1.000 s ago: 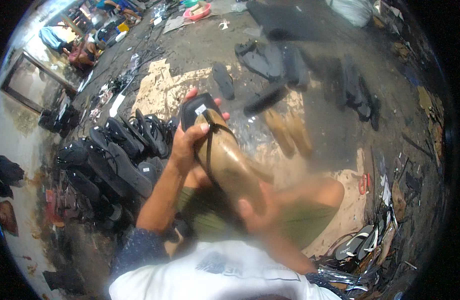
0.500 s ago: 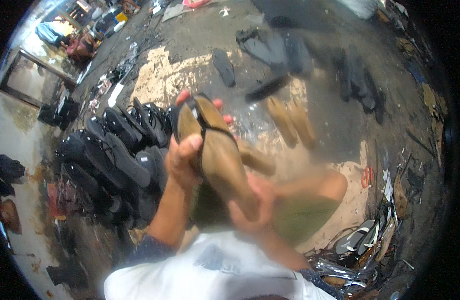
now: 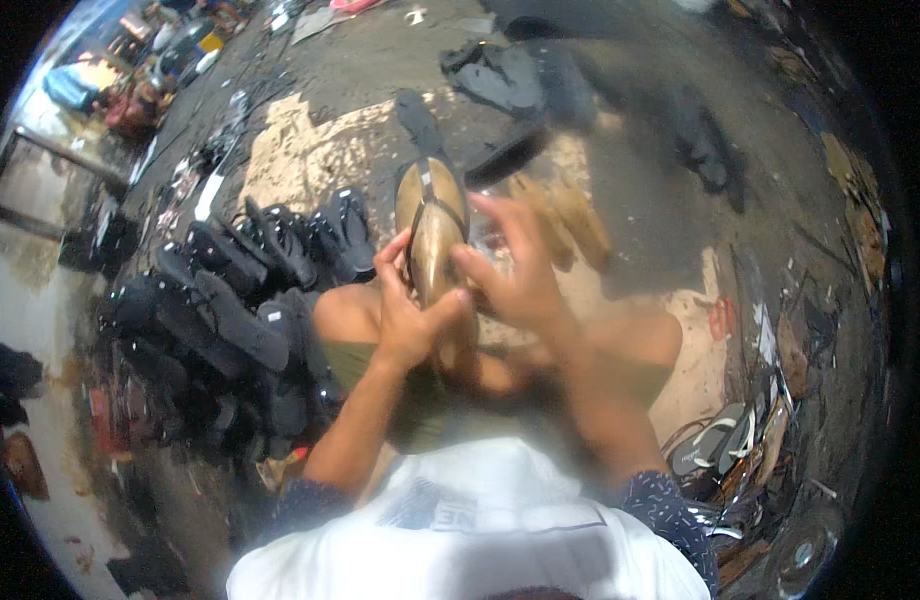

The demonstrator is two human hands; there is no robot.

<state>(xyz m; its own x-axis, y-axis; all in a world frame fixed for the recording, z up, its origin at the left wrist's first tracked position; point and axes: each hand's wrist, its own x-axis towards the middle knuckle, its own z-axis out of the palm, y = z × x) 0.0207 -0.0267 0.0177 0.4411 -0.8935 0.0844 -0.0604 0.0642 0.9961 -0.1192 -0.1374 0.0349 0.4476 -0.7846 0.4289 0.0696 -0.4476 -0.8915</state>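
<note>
Sleeves of dark blue with pale flecks sat at the bottom of my view, over a white shirt [image 3: 480,540], and from them both forearms rose toward the middle. I saw the left hand [image 3: 405,315] wrapped round the lower part of a tan flip-flop [image 3: 432,235], thumb pressed across its edge, so its grip was closed on the sandal. The right hand [image 3: 515,275] was blurred; its fingers [image 3: 480,268] lay against the sandal's right side (whether they truly clamped it or only touched it I could not tell). The flip-flop stood nearly on end above the knees, toe end pointing away from me, its dark strap running down the middle of the tan sole. Under the hands I made out bare knees and olive-green shorts [image 3: 380,365].

Just left of the knees lay a heap of black flip-flops [image 3: 230,310], many overlapping, spread on the floor [image 3: 310,70]. At lower right a few pale sandals [image 3: 720,445] lay among scrap and clutter. Beyond the held sandal a pair of tan soles [image 3: 570,215] rested on the floor, with a single black sole [image 3: 417,118] and a dark strip [image 3: 507,155] near them. Farther still, a dark pile of soles [image 3: 510,75] sat on the grey floor, and bright clutter [image 3: 130,90] showed at the far left edge.
</note>
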